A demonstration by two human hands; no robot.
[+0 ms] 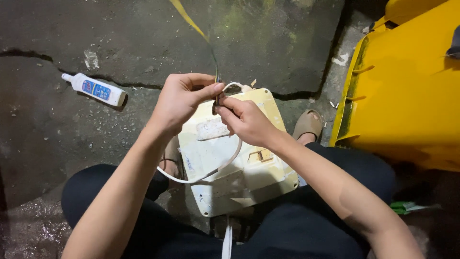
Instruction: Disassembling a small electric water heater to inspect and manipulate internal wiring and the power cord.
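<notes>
Our left hand: we see the left hand [184, 100] raised over the top edge of the pale box, fingers curled in, the thumb pressed toward the forefinger. It pinches the end of the white cable right where the two hands meet.
Our right hand: the right hand [247, 121] is just beside the left one, touching it at the fingertips. Its fingers are closed around a small dark part at the cable end; we cannot tell what this part is, it is too small and mostly hidden.
White cable: the white cable [211, 171] goes from the pinch point down across the box face in a curve, then out to the left side past the box edge.
Pale box: the cream-yellow flat box [239, 177] lies on the ground between our knees, a little tilted, with a grey patch on its face.
Yellow strip: a thin yellow strip [189, 19] comes from the top of the view down to our fingers.
Bottle: a small white bottle [96, 89] with a blue label lies on its side on the cracked concrete ground [120, 38], well apart to the left.
Yellow bin: a large yellow plastic bin [407, 91] stands at the right, near our sandal [309, 124].
</notes>
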